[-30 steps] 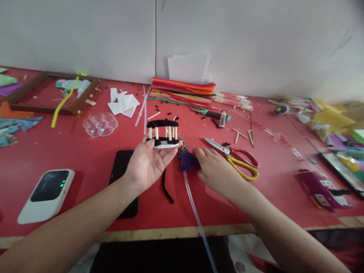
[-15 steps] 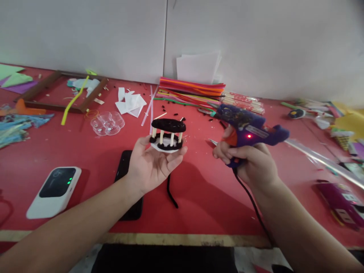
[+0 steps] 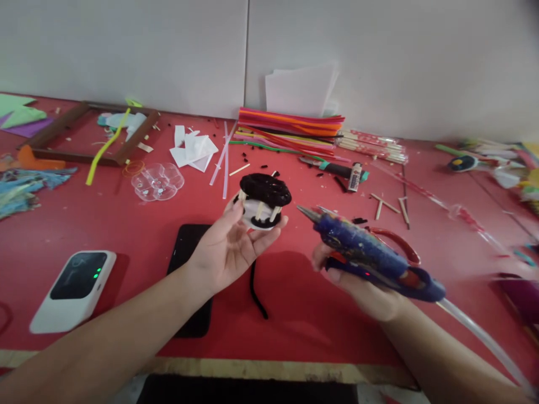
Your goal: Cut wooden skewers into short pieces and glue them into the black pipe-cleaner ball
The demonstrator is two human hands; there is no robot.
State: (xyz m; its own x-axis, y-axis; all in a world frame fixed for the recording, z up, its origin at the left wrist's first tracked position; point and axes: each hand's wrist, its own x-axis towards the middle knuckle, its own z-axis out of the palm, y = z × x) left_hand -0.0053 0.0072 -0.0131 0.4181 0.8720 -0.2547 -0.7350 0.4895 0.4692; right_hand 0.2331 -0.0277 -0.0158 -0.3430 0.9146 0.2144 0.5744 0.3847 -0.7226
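My left hand holds up a small craft model on its fingertips: a black fuzzy top and base joined by short wooden posts over a white disc, now tilted toward me. My right hand grips a purple hot glue gun with a clear glue stick trailing out its back. The gun's metal nozzle points left and sits a short way right of the model, not touching it. A loose black pipe cleaner lies on the red table below my left hand.
A black phone and a white device with green lights lie at the left front. Scissors sit behind the glue gun. Coloured pipe cleaners, paper scraps, a clear plastic piece and a wooden frame lie farther back.
My right hand picked the glue gun off the table, raised it, then lowered and turned it so the nozzle points at the model. My left hand tilted the model.
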